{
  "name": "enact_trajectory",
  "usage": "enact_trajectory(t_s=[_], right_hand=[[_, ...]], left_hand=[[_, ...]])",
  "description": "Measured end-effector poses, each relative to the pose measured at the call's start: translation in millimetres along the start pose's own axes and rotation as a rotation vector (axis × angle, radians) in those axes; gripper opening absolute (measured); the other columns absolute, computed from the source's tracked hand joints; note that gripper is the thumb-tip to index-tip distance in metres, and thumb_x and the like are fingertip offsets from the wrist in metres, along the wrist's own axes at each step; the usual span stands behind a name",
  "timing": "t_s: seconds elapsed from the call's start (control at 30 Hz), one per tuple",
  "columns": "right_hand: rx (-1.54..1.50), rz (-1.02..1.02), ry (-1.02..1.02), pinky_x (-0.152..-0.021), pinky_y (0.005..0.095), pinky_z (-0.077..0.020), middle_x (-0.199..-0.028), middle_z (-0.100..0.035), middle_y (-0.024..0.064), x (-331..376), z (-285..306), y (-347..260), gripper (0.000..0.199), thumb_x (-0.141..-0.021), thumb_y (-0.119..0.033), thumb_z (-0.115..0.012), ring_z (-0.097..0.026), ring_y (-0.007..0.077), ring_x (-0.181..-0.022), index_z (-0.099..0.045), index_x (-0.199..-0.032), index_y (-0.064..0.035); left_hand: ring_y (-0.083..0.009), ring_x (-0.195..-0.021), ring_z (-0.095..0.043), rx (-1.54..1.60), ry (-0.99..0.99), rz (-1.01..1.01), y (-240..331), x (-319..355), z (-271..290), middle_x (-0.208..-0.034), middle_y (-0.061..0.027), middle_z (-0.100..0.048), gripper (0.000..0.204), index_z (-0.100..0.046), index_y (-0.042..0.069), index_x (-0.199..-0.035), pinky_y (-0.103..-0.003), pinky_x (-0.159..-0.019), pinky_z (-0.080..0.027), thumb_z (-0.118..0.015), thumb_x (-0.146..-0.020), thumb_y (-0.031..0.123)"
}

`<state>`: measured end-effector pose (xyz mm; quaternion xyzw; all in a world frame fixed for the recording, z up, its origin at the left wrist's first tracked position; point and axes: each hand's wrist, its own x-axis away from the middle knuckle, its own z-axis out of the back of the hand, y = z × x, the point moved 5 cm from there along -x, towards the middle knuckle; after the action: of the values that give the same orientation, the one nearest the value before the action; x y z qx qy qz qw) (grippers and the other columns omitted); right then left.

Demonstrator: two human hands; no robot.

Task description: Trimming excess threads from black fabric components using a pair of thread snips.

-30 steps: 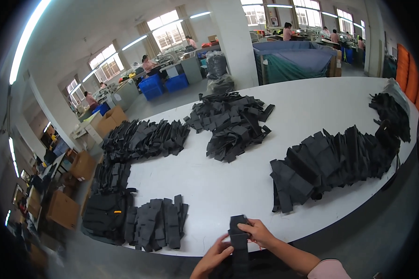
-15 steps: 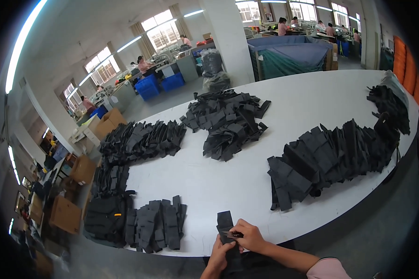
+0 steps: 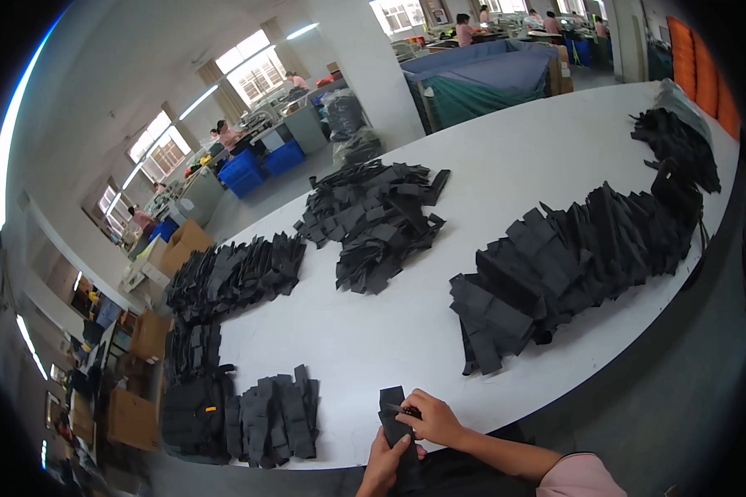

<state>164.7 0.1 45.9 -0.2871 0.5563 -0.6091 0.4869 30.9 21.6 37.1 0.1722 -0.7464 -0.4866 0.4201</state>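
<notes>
At the near edge of the table, my left hand (image 3: 381,464) is closed round a black fabric strip (image 3: 392,397), its thumb lying on the front. The strip stands up out of my grip, and its lower end hangs toward my lap. My right hand (image 3: 435,421) is closed on small dark thread snips (image 3: 404,410), whose pointed tip lies against the strip. The fingers partly hide the snips. Left of my hands lies a row of similar black strips (image 3: 280,418), beside a black backpack (image 3: 195,418) with a small orange tab.
The white table (image 3: 348,331) bears a long row of black pieces (image 3: 572,257) at right, a heap (image 3: 377,215) in the middle and another row (image 3: 236,277) at left. Cardboard boxes (image 3: 134,418) stand past the left edge. Several people sit at machines farther off.
The view has tilted and shifted, so the table's piles sit differently in it. Both hands keep hold of the strip and the snips, with the snips' tip still at the strip.
</notes>
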Motion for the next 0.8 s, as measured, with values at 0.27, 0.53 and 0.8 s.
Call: enact_trajectory(t_s=[0.27,0.53,0.8], right_hand=[[-0.337,-0.178,-0.083,-0.057,0.0232,-0.0442,-0.077,-0.057,0.0034,3.8,34.8,34.4,0.015,-0.083,-0.01,-0.066,-0.053,0.0085,-0.065,-0.057,-0.089,0.0008],[-0.546,-0.336,-0.145,-0.057,0.0221,-0.0425,-0.07,-0.053,0.0,5.1,63.0,41.6,0.016,-0.078,-0.006,-0.063,-0.051,0.0066,-0.062,-0.058,-0.092,0.0007],[-0.367,-0.358,-0.329,-0.053,0.0221,-0.0413,-0.068,-0.054,-0.001,-8.2,64.4,25.8,0.018,-0.08,-0.014,-0.069,-0.049,0.0054,-0.058,-0.059,-0.088,0.0003]], left_hand=[[-0.0283,-0.074,-0.065,0.27,-0.007,0.134,-2.5,-20.1,-34.2,-0.098,-0.0187,-0.06,0.027,-0.04,-0.001,-0.12,-0.038,-0.069,-0.056,-0.043,-0.096,0.011],[-0.0311,-0.08,-0.065,0.115,-0.044,0.074,-8.7,-26.7,-60.3,-0.104,-0.019,-0.059,0.031,-0.041,-0.001,-0.121,-0.04,-0.073,-0.055,-0.039,-0.099,0.02],[-0.0256,-0.073,-0.064,0.286,0.038,-0.039,-21.2,-14.7,-64.8,-0.098,-0.0178,-0.06,0.039,-0.038,0.0,-0.123,-0.036,-0.065,-0.055,-0.036,-0.099,0.031]])
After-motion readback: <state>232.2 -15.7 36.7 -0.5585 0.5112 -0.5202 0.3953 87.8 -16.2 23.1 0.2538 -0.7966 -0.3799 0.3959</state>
